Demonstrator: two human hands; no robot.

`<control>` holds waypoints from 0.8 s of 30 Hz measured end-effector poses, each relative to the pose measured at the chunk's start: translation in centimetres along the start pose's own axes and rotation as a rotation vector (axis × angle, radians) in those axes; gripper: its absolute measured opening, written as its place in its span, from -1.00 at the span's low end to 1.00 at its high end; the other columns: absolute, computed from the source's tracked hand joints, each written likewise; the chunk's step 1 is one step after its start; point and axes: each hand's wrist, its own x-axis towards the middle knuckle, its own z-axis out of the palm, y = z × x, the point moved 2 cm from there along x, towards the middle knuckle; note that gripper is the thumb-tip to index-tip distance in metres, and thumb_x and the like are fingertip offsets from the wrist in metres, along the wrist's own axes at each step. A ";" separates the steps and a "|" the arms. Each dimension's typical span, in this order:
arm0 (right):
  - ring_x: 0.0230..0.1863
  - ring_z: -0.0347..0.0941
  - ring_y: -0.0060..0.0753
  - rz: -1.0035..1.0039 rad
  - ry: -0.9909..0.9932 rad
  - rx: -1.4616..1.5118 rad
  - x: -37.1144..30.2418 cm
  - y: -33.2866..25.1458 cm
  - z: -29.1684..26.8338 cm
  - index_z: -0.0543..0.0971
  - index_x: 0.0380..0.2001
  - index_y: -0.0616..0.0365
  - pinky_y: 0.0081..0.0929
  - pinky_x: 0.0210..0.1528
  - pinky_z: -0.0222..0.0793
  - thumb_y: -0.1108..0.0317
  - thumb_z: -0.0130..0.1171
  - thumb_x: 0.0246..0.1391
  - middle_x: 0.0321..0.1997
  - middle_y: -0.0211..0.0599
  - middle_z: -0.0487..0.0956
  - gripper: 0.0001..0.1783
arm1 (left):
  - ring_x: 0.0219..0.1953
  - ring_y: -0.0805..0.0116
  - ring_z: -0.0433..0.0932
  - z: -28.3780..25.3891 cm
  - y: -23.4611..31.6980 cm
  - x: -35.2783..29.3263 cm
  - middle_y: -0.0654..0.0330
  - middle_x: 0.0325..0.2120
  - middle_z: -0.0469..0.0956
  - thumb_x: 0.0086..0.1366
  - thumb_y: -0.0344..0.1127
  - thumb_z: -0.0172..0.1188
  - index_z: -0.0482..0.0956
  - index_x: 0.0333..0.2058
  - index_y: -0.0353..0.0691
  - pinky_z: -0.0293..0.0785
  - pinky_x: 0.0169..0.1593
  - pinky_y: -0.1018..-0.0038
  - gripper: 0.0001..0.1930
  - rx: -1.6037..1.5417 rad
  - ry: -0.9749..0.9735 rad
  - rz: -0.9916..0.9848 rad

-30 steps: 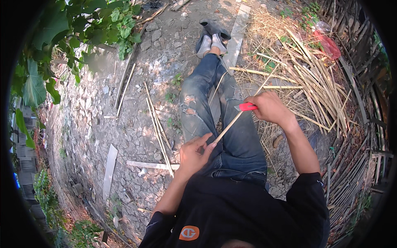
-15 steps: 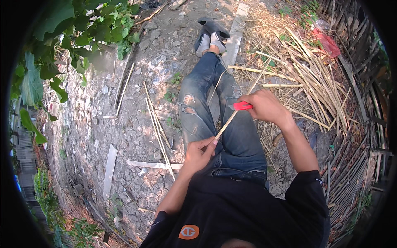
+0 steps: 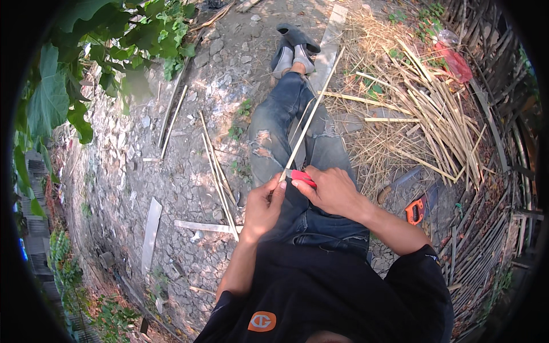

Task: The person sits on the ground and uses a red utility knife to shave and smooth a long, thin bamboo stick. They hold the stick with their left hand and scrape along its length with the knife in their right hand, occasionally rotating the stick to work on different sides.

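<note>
A long, thin bamboo strip (image 3: 311,117) slants from my lap up past my knees toward my feet. Its near end is pinched between the thumb and fingers of my left hand (image 3: 264,204). My right hand (image 3: 331,191) is wrapped round a red-handled utility knife (image 3: 303,178). The knife's blade meets the strip just beyond my left fingertips; the blade itself is small and partly hidden. Both hands are close together above my thighs, in front of my torn jeans (image 3: 274,131).
On the right lies a heap of split bamboo strips (image 3: 440,114) over shavings (image 3: 366,46). Beside my right thigh are an orange-handled saw (image 3: 416,211) and a wooden-handled knife (image 3: 394,186). More strips (image 3: 214,171) lie to the left. A board (image 3: 331,43) runs by my feet.
My right hand has drawn the knife down toward my left hand. The strip has swung to a steeper slant. The orange-handled saw, previously hidden by my right arm, now shows.
</note>
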 end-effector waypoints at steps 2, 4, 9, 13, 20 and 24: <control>-0.50 0.61 0.23 -0.006 -0.003 0.003 0.2 -0.4 0.9 0.62 -0.36 0.23 0.12 -0.43 0.45 -0.11 0.16 0.36 -0.57 0.05 0.63 -0.46 | -0.52 0.73 0.23 0.0 -1.3 -0.1 0.47 -0.58 0.37 0.54 -0.30 0.19 0.61 0.19 -0.38 0.19 -0.48 0.61 -0.64 0.048 0.054 0.047; -0.50 0.61 0.25 -0.015 0.008 -0.040 0.6 -0.2 1.3 0.62 -0.37 0.22 0.15 -0.42 0.46 -0.12 0.16 0.36 -0.59 0.05 0.62 -0.45 | -0.53 0.72 0.23 -0.1 -1.5 0.0 0.45 -0.58 0.39 0.53 -0.31 0.21 0.61 0.18 -0.40 0.19 -0.49 0.59 -0.63 0.080 0.076 0.057; -0.49 0.59 0.32 0.002 0.104 -0.094 2.5 1.4 1.0 0.62 -0.36 0.23 0.14 -0.41 0.48 -0.17 0.14 0.37 -0.60 0.11 0.60 -0.41 | -0.55 0.66 0.29 -1.3 -1.1 -0.1 0.35 -0.59 0.49 0.51 -0.32 0.23 0.61 0.16 -0.45 0.27 -0.50 0.56 -0.63 0.173 0.090 -0.007; -0.39 0.61 0.32 0.420 0.416 0.126 6.1 11.2 -4.1 0.62 -0.40 0.31 0.09 -0.29 0.44 -0.22 -0.03 0.45 -0.54 0.21 0.61 -0.29 | -0.53 0.65 0.34 -3.3 -1.6 -3.4 0.21 -0.58 0.58 0.50 -0.31 0.24 0.63 0.11 -0.49 0.32 -0.46 0.57 -0.64 0.253 0.139 0.106; -0.50 0.54 0.16 0.449 0.489 0.069 2.6 15.2 -8.3 0.61 -0.37 0.35 -0.07 -0.37 0.36 -0.12 0.05 0.45 -0.59 0.12 0.55 -0.36 | -0.53 0.70 0.28 -5.4 -3.2 -6.0 0.38 -0.59 0.46 0.52 -0.37 0.22 0.61 0.14 -0.50 0.21 -0.47 0.61 -0.65 0.081 0.136 0.011; -0.55 0.55 0.22 0.116 0.225 -0.035 2.3 4.6 -3.5 0.61 -0.40 0.27 0.03 -0.44 0.40 -0.08 0.22 0.34 -0.66 0.05 0.54 -0.46 | -0.53 0.77 0.19 -3.2 -0.9 -3.1 0.54 -0.56 0.34 0.54 -0.37 0.20 0.59 0.19 -0.47 0.08 -0.50 0.64 -0.64 -0.014 0.134 -0.004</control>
